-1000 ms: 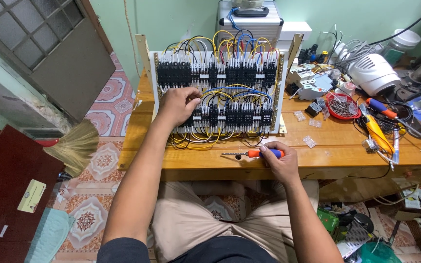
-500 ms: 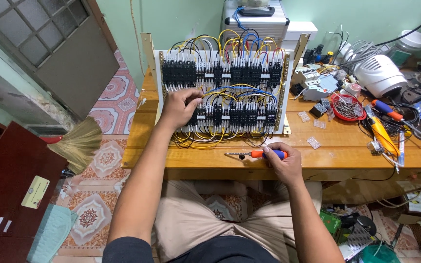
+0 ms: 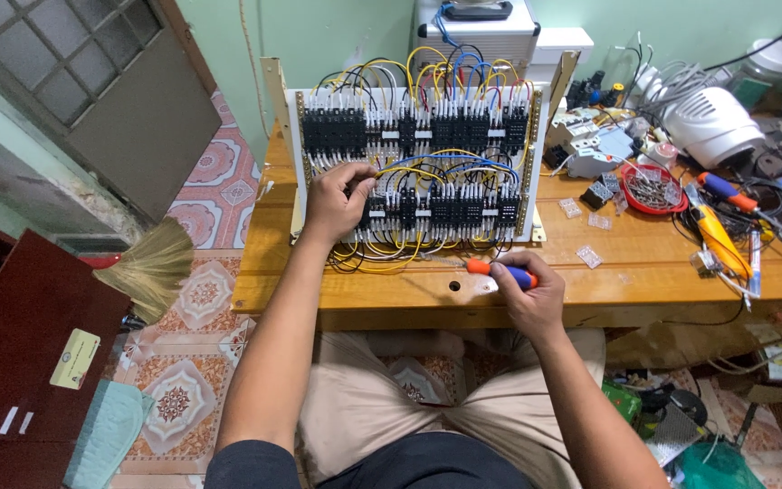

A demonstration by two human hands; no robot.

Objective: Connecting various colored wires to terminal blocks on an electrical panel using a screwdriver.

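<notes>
A white wiring panel [image 3: 293,154] with two rows of black contactors and many coloured wires stands tilted on a wooden table [image 3: 644,263]. My left hand [image 3: 337,199] rests on the lower-left of the panel, fingers pinched at wires by the lower row of contactors. My right hand [image 3: 527,290] lies on the table in front of the panel, closed on an orange-and-blue screwdriver [image 3: 491,268] whose metal shaft points left.
To the right lie a red bowl of screws [image 3: 651,187], a yellow tool [image 3: 719,237], another orange-and-blue screwdriver [image 3: 726,192], a white appliance [image 3: 712,122] and loose parts. A white box [image 3: 477,36] stands behind the panel. A broom [image 3: 151,264] and dark cabinet [image 3: 29,353] are at left.
My left hand has stayed on the panel's lower left, fingers curling in on the wires. My right hand keeps the screwdriver at the table's front. The view shifted slightly.
</notes>
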